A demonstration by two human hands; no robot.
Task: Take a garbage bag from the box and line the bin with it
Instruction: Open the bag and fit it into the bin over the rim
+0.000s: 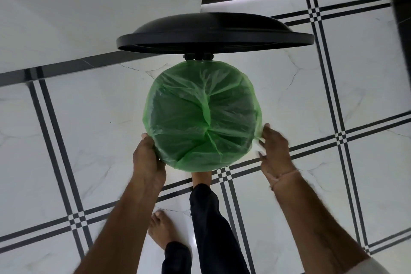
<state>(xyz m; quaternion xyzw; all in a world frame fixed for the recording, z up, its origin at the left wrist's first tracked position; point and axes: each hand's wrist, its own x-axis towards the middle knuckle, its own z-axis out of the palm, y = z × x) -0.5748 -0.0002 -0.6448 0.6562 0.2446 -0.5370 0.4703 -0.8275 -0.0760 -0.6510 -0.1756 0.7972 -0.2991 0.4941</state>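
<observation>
1. On the tiled floor (89,129), seen from above in my feed, stands the round bin (198,57), its black lid (213,31) tipped up on the far side.
2. The green garbage bag (200,113) is in the bin. Its film is stretched over the rim all the way round and sags in creases towards the middle, with the dark inside showing through.
3. The left hand (148,158) is at the near-left rim. Its grip is closed round the bag-covered edge, thumb on top and fingers curled underneath out of my sight.
4. The right hand (274,151) is at the right rim, touching the bag's overhanging film. It is blurred, so I cannot tell whether its grip pinches the film or lies loose against it. A thin thread (284,177) circles that wrist.
5. One bare foot (201,177) reaches under the bin's near edge. The other foot (160,229) stands flat on the floor, nearer me.
</observation>
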